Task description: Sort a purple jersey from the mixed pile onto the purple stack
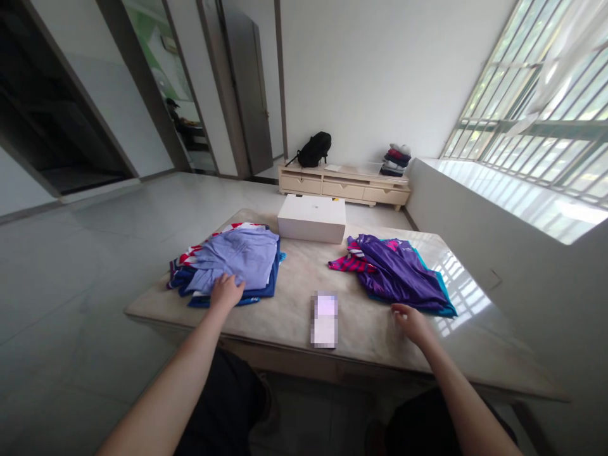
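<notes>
A lavender shirt (237,250) lies on top of a loose pile of garments at the left of the table, with red-and-white and blue cloth sticking out below it. My left hand (228,292) rests on the shirt's near edge, fingers lying on the cloth. On the right is a second pile, topped by a shiny purple garment (401,272) with pink-striped and teal cloth around it. Just in front of that pile, my right hand (412,322) hovers low by the tabletop. Its fingers are loosely bent and apart, with nothing visible in them.
Between my hands a phone (324,320) with a blurred screen lies on the marble-patterned table (294,278). A white box (311,218) stands at the far edge. Beyond, a low cabinet (342,185) carries a black backpack (315,149) and folded clothes (396,160). Barred windows are at right.
</notes>
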Available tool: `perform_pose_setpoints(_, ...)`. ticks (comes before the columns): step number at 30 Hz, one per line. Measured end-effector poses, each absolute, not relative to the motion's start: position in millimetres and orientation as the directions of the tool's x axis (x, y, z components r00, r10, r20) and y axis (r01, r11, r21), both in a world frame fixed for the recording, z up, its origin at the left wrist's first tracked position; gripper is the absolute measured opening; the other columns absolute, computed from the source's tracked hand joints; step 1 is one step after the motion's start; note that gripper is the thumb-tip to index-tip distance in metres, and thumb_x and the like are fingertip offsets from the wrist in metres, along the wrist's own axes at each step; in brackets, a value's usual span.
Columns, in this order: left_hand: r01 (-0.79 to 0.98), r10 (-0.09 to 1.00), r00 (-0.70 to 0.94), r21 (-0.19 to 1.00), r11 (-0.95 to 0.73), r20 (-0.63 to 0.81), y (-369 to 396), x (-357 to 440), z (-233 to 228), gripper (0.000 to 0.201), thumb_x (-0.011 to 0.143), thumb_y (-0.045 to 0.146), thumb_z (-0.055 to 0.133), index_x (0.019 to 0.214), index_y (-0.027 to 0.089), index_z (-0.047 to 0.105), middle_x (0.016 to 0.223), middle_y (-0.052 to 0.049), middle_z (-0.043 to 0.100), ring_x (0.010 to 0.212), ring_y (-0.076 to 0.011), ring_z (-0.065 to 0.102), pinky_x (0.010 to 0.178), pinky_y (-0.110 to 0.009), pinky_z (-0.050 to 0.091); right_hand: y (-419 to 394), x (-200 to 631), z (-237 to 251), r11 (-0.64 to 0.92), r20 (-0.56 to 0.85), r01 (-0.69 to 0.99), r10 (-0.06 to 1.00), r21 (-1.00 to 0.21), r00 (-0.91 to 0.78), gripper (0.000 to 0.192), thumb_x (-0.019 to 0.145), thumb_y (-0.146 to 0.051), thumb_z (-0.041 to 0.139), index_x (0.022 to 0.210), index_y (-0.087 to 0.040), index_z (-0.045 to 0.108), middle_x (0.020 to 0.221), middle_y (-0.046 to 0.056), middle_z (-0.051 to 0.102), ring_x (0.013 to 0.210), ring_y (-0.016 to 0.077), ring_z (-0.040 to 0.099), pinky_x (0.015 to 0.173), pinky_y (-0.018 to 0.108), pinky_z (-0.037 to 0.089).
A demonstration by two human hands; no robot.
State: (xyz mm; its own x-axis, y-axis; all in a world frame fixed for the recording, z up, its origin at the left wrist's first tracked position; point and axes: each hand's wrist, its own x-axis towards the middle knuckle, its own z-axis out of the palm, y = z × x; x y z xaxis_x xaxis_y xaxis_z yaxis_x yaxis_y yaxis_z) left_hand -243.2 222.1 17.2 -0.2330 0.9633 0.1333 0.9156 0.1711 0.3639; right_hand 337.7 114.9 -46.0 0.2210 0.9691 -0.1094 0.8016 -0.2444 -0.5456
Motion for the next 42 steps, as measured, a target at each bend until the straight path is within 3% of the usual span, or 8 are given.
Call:
perform_pose_setpoints(7, 0.952, 0.966, -0.219, 0.249, 0.181, 0.137, 226.8, -243.3, -4.9, 0.032, 0.1, 0.036, 0.067, 0.124, 0.016, 0.066, 0.132, -0.011, 0.066, 0.12, -0.0282, 0.065, 0.103, -0.052, 0.053, 122.4, 335.9, -52.1, -0.237, -0.088, 0.766, 0.969, -0.598, 0.231, 0.026, 0.101, -0.034, 0.066, 0.123, -0.018, 0.068, 0.124, 0.009, 0.07, 0.111, 0.0234, 0.069, 0.1, 0.047, 0.056)
perform_pose_setpoints(14, 0.938, 0.951, -0.241, 0.298, 0.178, 0.193, 229.7, -248.3, 3.3, 0.026, 0.101, 0.034, 0.066, 0.119, 0.015, 0.068, 0.122, -0.009, 0.07, 0.109, -0.0246, 0.068, 0.097, -0.047, 0.057, 120.4, 336.8, -49.3, -0.241, -0.106, 0.742, 0.968, -0.626, 0.226, 0.027, 0.102, -0.035, 0.065, 0.123, -0.018, 0.068, 0.124, 0.009, 0.07, 0.108, 0.0226, 0.069, 0.096, 0.044, 0.058)
perform_pose_setpoints(21, 0.905, 0.916, -0.333, 0.35, 0.244, 0.222, 228.5, -251.1, 2.4, 0.029, 0.097, 0.032, 0.071, 0.121, 0.015, 0.068, 0.138, -0.011, 0.063, 0.129, -0.031, 0.059, 0.108, -0.056, 0.049, 122.0, 331.4, -44.6, -0.27, -0.138, 0.724, 0.962, -0.635, 0.237, 0.028, 0.102, -0.035, 0.065, 0.123, -0.018, 0.067, 0.122, 0.008, 0.07, 0.103, 0.0216, 0.069, 0.091, 0.042, 0.06)
perform_pose_setpoints(33, 0.631, 0.913, -0.326, 0.775, 0.017, 0.246, 211.2, -216.3, 44.5, 0.028, 0.1, 0.04, 0.064, 0.109, 0.015, 0.07, 0.119, -0.009, 0.071, 0.117, -0.0287, 0.064, 0.104, -0.051, 0.05, 123.6, 307.1, -20.7, -0.305, -0.19, 0.499, 0.944, -0.811, 0.269, 0.028, 0.101, -0.036, 0.066, 0.121, -0.017, 0.068, 0.124, 0.009, 0.069, 0.108, 0.0234, 0.068, 0.094, 0.045, 0.058)
perform_pose_setpoints(36, 0.43, 0.964, -0.162, 0.894, -0.125, 0.213, 187.3, -177.5, 55.2, 0.041, 0.097, 0.051, 0.059, 0.111, 0.015, 0.072, 0.111, -0.012, 0.075, 0.107, -0.0289, 0.067, 0.098, -0.046, 0.052, 122.4, 278.9, -3.3, -0.279, -0.234, 0.327, 0.957, -0.903, 0.169, 0.036, 0.105, -0.042, 0.057, 0.129, -0.018, 0.065, 0.123, 0.011, 0.071, 0.111, 0.0248, 0.069, 0.09, 0.042, 0.06)
perform_pose_setpoints(39, 0.173, 0.959, 0.232, 0.963, -0.205, 0.162, 142.5, -123.2, 65.8, 0.056, 0.088, 0.066, 0.062, 0.107, 0.015, 0.077, 0.104, -0.013, 0.078, 0.095, -0.0292, 0.072, 0.088, -0.041, 0.057, 114.7, 239.1, 12.2, -0.251, -0.261, 0.134, 0.963, -0.959, -0.062, 0.045, 0.105, -0.053, 0.051, 0.13, -0.018, 0.065, 0.117, 0.012, 0.074, 0.101, 0.0234, 0.073, 0.082, 0.041, 0.063)
perform_pose_setpoints(41, 0.046, 0.832, 0.538, 0.981, -0.187, 0.133, 111.1, -88.3, 77.3, 0.066, 0.072, 0.075, 0.073, 0.096, 0.015, 0.082, 0.097, -0.015, 0.08, 0.089, -0.0337, 0.076, 0.081, -0.043, 0.06, 108.4, 212.3, 17.9, -0.232, -0.227, 0.0, 0.951, -0.973, -0.208, 0.048, 0.104, -0.056, 0.053, 0.122, -0.014, 0.068, 0.113, 0.009, 0.074, 0.095, 0.0214, 0.074, 0.084, 0.04, 0.063)
perform_pose_setpoints(42, -0.012, 0.659, 0.745, 0.989, -0.147, 0.108, 98.5, -73.8, 84.3, 0.068, 0.063, 0.074, 0.082, 0.097, 0.016, 0.084, 0.101, -0.015, 0.081, 0.094, -0.0376, 0.077, 0.082, -0.044, 0.061, 106.0, 200.7, 19.3, -0.222, -0.199, -0.062, 0.945, -0.973, -0.261, 0.05, 0.104, -0.057, 0.054, 0.118, -0.012, 0.07, 0.112, 0.008, 0.073, 0.095, 0.0205, 0.074, 0.086, 0.039, 0.063)
